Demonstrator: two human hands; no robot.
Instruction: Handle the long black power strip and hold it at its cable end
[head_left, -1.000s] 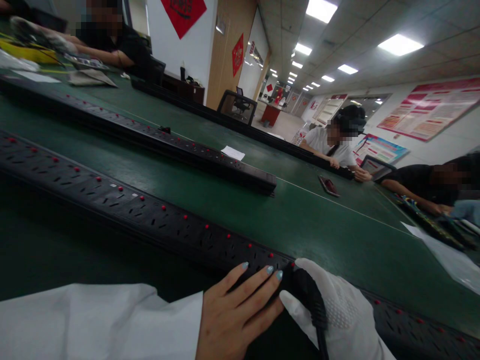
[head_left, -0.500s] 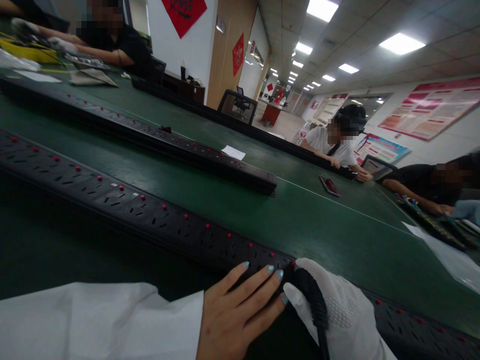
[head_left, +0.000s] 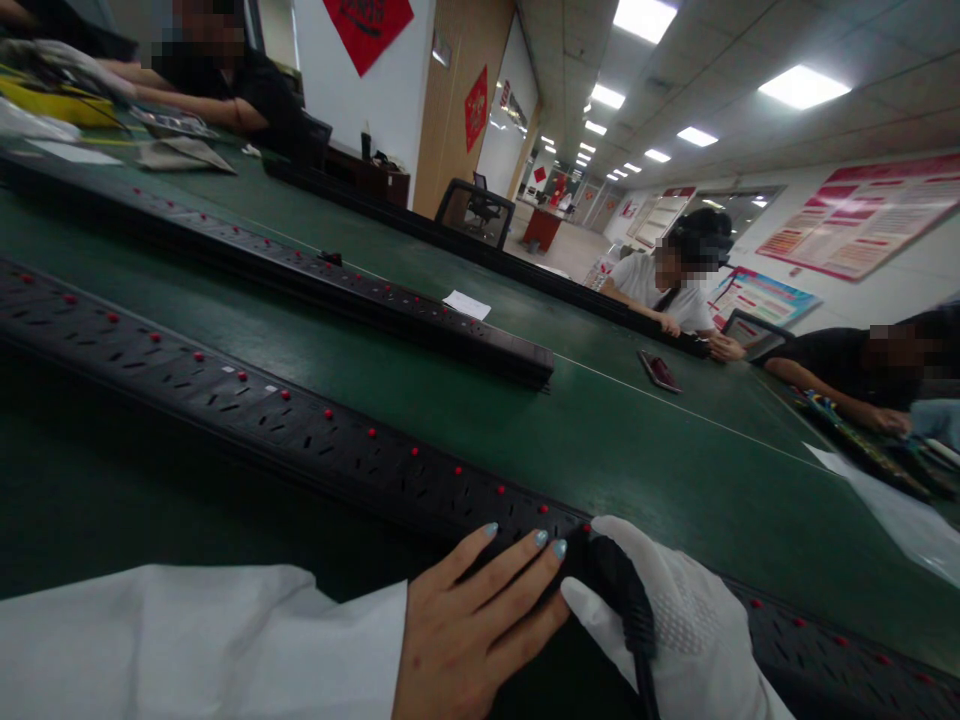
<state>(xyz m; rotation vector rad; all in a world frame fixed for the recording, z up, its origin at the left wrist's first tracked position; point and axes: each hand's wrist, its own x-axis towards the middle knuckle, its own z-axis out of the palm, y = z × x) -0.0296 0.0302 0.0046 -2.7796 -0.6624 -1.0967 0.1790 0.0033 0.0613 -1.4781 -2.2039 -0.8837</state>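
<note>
A long black power strip (head_left: 300, 432) with sockets and a row of red buttons or lights runs across the green table in front of me. My left hand (head_left: 487, 620), bare and with fingers stretched out, lies flat on the strip's near side. Just right of it, my right hand (head_left: 667, 610) in a white dotted glove is closed around a black plug (head_left: 611, 575). The plug is against the strip near a red dot, and its cord (head_left: 643, 675) hangs down toward me. The plug's front end is hidden, so how deep it sits cannot be seen.
A second black strip (head_left: 360, 295) lies farther back, with a small paper (head_left: 466, 305) beside it. A phone (head_left: 660, 371) rests on the table (head_left: 637, 465). Several co-workers sit around the far edge; one person (head_left: 675, 280) handles another long strip. A plastic sheet (head_left: 892, 515) lies at right.
My hands stay almost still; the gloved thumb and the plug shift very slightly. At the far left, a co-worker's gloved hands have moved over the yellow container.
</note>
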